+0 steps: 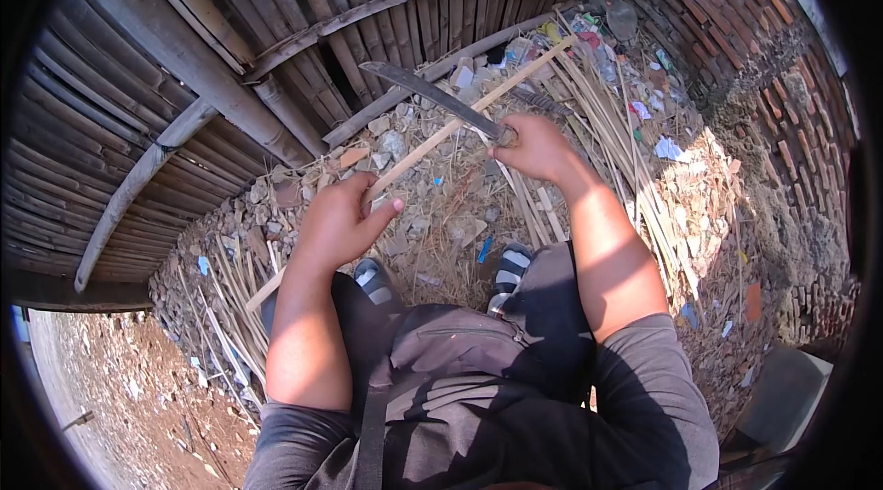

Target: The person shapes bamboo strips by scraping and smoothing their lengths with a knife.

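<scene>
A long pale bamboo strip runs diagonally from my left forearm up to the debris at the top right. My left hand is wrapped round its lower part, thumb out to the side. My right hand is closed round the handle of a machete. The dark, curved blade points up and left and crosses the strip, close to it or touching it; which of the two I cannot tell. Part of the handle is hidden inside my right hand.
Bundles of bamboo strips lie on the rubble at the right and lower left. A bamboo wall rises in front and left, a brick wall at the right. Sandalled feet stand among stones, dry grass and litter. A pale block sits at the lower right.
</scene>
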The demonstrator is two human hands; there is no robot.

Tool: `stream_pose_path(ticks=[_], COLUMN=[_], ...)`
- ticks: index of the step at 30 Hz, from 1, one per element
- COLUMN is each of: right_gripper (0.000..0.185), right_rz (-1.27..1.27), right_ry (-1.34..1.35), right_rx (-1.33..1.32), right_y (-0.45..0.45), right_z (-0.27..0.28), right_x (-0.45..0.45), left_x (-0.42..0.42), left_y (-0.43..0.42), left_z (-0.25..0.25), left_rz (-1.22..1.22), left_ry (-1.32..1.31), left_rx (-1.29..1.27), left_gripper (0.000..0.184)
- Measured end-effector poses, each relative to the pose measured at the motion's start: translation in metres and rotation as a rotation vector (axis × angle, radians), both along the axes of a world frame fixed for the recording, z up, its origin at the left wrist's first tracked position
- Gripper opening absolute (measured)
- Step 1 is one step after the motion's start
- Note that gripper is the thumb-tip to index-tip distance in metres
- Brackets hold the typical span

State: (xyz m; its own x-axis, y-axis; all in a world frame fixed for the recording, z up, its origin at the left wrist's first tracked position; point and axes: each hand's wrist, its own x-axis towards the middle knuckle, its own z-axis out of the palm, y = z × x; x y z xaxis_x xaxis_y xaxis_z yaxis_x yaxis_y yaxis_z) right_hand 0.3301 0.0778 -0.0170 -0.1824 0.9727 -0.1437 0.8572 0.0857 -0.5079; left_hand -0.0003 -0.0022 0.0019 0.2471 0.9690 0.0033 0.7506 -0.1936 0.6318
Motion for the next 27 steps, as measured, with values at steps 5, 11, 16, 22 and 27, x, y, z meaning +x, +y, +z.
stream_pose_path(ticks=[5, 11, 16, 22, 27], right_gripper=[0.046, 0.041, 0.041, 0.044, 0.042], right_rz=[0.117, 0.194, 0.187, 0.191, 0.197], right_ry=[-0.040, -0.029, -0.027, -0.024, -0.006], right_rx=[0.003, 0.048, 0.015, 0.013, 0.004], right_y=[-0.005, -0.007, -0.007, -0.006, -0.006], right_z=[0.003, 0.000, 0.003, -0.001, -0.001], right_x=[-0.011, -0.013, -0.015, -0.014, -0.015], left_x=[0.002, 0.002, 0.002, 0.002, 0.003], left_y=[0.001, 0.000, 0.000, 0.000, 0.000], left_z=[0.001, -0.001, -0.001, -0.001, 0.001], left_rz=[0.009, -0.010, -0.019, -0.022, -0.021], left_ry=[0.024, 0.038, 0.041, 0.044, 0.055], left_rx=[-0.013, -0.031, -0.032, -0.035, -0.049], left_gripper=[0.051, 0.049, 0.050, 0.050, 0.051])
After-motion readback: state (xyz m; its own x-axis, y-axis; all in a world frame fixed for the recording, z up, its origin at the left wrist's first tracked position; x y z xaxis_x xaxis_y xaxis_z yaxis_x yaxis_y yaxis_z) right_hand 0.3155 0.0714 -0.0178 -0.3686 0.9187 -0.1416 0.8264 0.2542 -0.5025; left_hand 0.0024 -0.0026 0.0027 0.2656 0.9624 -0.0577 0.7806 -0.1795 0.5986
